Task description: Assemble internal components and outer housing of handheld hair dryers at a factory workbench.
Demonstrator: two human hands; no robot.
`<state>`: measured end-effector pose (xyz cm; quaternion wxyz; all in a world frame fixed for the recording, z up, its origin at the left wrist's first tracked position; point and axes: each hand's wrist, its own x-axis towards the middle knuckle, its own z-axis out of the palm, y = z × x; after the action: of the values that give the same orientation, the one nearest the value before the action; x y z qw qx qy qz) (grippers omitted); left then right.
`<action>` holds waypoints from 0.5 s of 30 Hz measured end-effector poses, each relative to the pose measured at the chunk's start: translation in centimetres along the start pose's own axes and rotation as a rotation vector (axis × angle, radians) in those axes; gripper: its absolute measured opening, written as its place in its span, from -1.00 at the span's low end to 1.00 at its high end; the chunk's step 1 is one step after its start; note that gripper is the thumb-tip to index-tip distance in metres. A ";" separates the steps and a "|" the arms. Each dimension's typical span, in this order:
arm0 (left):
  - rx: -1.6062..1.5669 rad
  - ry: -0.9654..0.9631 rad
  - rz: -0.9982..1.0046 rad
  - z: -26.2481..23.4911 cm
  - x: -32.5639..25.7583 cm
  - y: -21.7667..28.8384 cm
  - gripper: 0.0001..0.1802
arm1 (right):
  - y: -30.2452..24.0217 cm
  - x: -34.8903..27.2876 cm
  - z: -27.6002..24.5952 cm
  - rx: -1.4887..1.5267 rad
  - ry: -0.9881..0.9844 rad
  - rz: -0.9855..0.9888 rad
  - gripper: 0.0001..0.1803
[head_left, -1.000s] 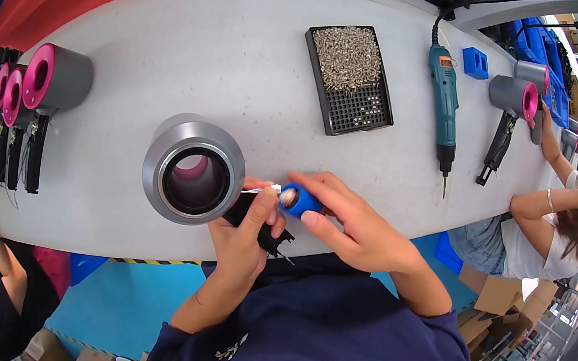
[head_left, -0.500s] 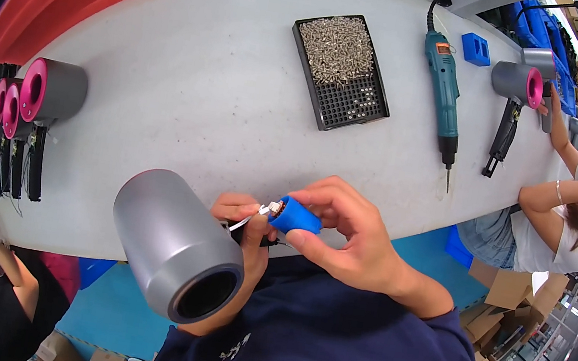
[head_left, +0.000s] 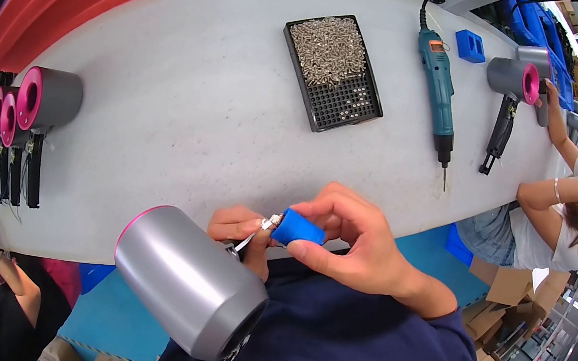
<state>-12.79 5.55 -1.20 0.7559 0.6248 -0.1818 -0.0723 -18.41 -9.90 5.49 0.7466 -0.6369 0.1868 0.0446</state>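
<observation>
Closest to me, the grey hair-dryer barrel (head_left: pixel 190 282) hangs just off the near edge of the white table (head_left: pixel 188 104), tilted, its open end pointing down toward my lap and a thin pink rim showing at its far end. My left hand (head_left: pixel 238 237) is pinched shut on a small white connector with thin wires (head_left: pixel 263 225) at the barrel's upper side; I cannot tell how much of the barrel's weight that hand carries, since the grip beneath is hidden. My right hand (head_left: pixel 348 239) is closed around a small blue cylindrical part (head_left: pixel 299 227), thumb under, fingers over, its end touching the connector. The two hands sit close together, almost meeting.

My judgement: the barrel is rigid and smooth, likely slippery on its curved shell, and heavy compared with the rest, so it wants support near its body, not by the wires. These look thin and fragile; I would hold the connector body only. The blue part seems light and stiff, easy to pinch around its sides.

Farther out on the table lie a black tray of screws (head_left: pixel 333 70) and a teal electric screwdriver (head_left: pixel 440 83). A row of pink-ended dryers (head_left: pixel 19 115) lines the left edge. Another person's arm (head_left: pixel 551 195) rests at the right.
</observation>
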 end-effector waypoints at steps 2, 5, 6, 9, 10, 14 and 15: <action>-0.009 -0.006 -0.003 -0.1 0.0 0.0 -0.79 | -0.1 -0.1 0.0 0.007 -0.029 0.005 -0.66; 0.005 -0.006 0.023 0.0 0.3 0.0 -0.79 | -0.4 -0.1 0.0 0.057 -0.024 0.072 -0.64; 0.021 -0.003 0.050 0.0 0.4 0.0 -0.79 | -0.4 -0.1 -0.1 -0.007 -0.053 0.025 -0.62; -0.085 0.006 0.048 0.2 0.3 -0.3 -0.80 | -0.1 -0.1 -0.3 -0.052 -0.071 -0.043 -0.59; -0.086 0.005 0.047 0.2 0.3 -0.4 -0.80 | 0.0 -0.1 -0.3 -0.033 -0.060 -0.064 -0.58; -0.071 -0.007 0.069 0.2 0.3 -0.3 -0.80 | -0.1 0.0 -0.2 0.008 -0.036 -0.084 -0.58; -0.077 -0.012 0.072 0.1 0.3 -0.4 -0.80 | -0.6 0.0 -0.3 -0.046 -0.071 -0.053 -0.58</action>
<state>-12.48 5.31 -1.50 0.7805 0.5877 -0.2057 -0.0560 -18.28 -10.31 5.96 0.7388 -0.6568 0.1421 0.0516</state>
